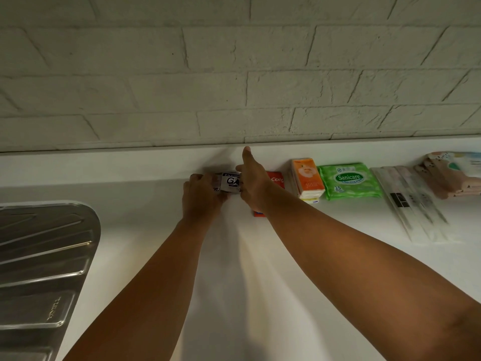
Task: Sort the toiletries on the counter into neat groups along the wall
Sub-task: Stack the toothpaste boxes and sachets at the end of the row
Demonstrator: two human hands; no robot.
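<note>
Both hands [201, 198] [253, 187] curled round silver packet [231, 182]

white counter [260, 269] | red box [277, 179] | tissue packs [308, 178] | green wipes [348, 181] | clear packets [411, 204]

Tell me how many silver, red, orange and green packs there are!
Silver: 1, sachet pack, held between left hand and right hand
Red: 1, Colgate box
Orange: 1, tissue pack
Green: 1, Sanicare wipes
Total: 4
</note>
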